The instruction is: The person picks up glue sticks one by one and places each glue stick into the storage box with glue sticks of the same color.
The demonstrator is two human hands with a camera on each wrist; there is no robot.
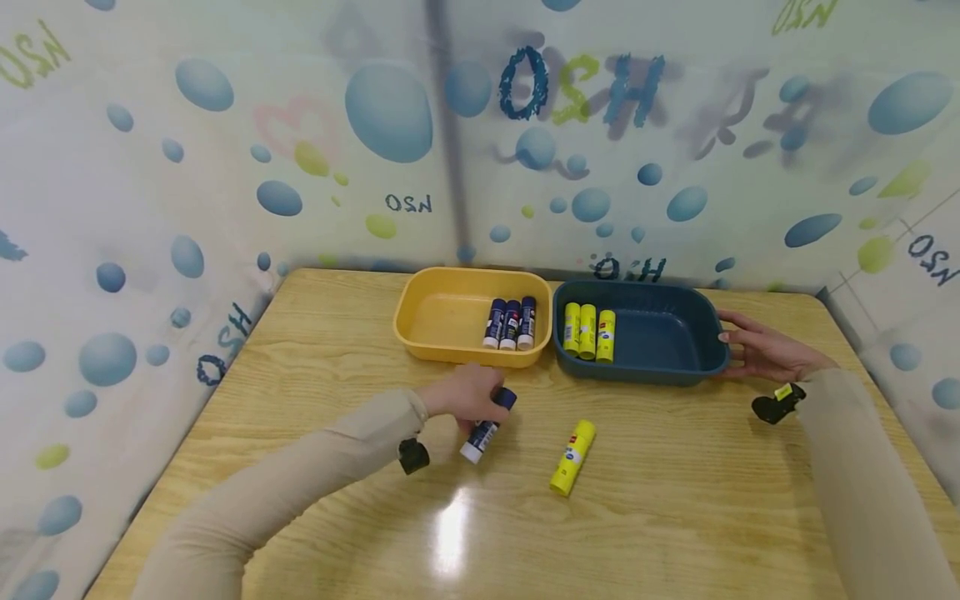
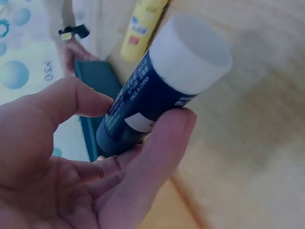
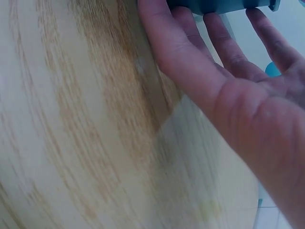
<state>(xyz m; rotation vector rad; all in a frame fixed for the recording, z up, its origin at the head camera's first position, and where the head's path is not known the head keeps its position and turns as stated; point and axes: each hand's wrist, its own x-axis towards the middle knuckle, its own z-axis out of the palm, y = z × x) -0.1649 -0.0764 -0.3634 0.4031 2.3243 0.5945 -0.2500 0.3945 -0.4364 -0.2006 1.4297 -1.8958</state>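
My left hand [image 1: 468, 393] pinches a dark blue glue stick [image 2: 143, 93] with a white end between thumb and fingers. In the head view the stick slants over the table, just in front of the yellow tray [image 1: 435, 352]. At the far right, my right hand [image 1: 772, 348] touches the end wall of the dark blue tray [image 1: 637, 372]. Its fingertips [image 3: 213, 20] rest against that wall with the fingers stretched out. A yellow glue stick [image 1: 573, 458] lies on the table between the hands, in front of the dark blue tray.
Three dark blue glue sticks [image 1: 511, 325] lean side by side in the right part of the yellow tray. Three yellow glue sticks [image 1: 588, 332] stand at the left of the dark blue tray. Both trays sit side by side at the table's [image 1: 330, 333] back, before a patterned wall covering [image 1: 300, 233].
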